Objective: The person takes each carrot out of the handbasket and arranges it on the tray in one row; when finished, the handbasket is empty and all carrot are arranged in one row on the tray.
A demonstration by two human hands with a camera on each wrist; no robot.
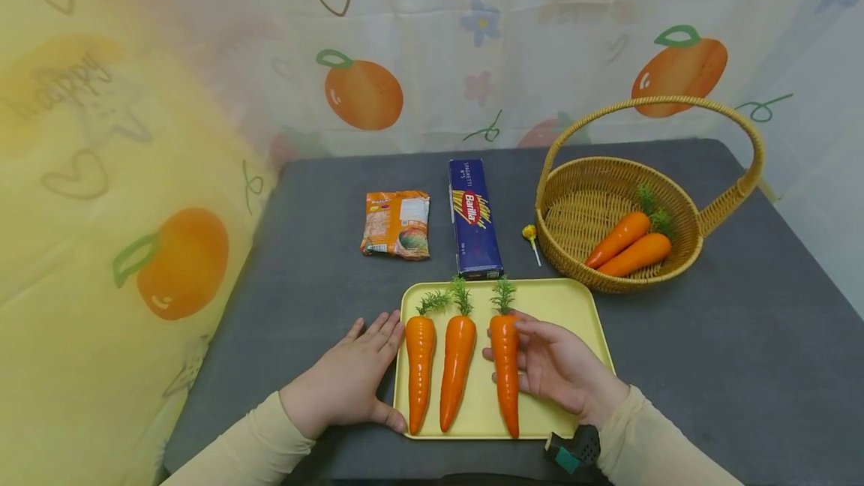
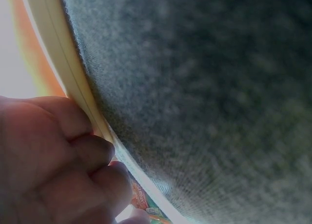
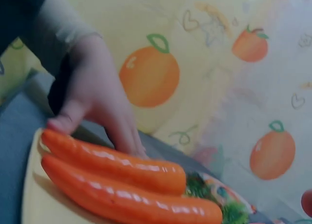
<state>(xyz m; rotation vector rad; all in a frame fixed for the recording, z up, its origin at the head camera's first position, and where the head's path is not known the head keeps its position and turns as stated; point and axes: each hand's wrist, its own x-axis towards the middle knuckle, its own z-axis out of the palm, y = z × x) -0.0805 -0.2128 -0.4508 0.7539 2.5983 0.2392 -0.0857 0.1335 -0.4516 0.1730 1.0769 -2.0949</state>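
A pale yellow tray bears two orange carrots with green tops, a left carrot and a middle carrot, lying side by side. To their right is a third carrot, over the tray. My right hand holds this one from the right, with fingertips showing past its left side. Whether it touches the tray, I cannot tell. My left hand rests with fingers extended against the tray's left edge, its thumb near the lower corner. In the right wrist view, the left hand is beside the two lying carrots.
A wicker basket with a tall handle stands at the back right, two carrots inside. Behind the tray lie a blue spaghetti box, an orange snack packet and a yellow lollipop. The table is dark grey.
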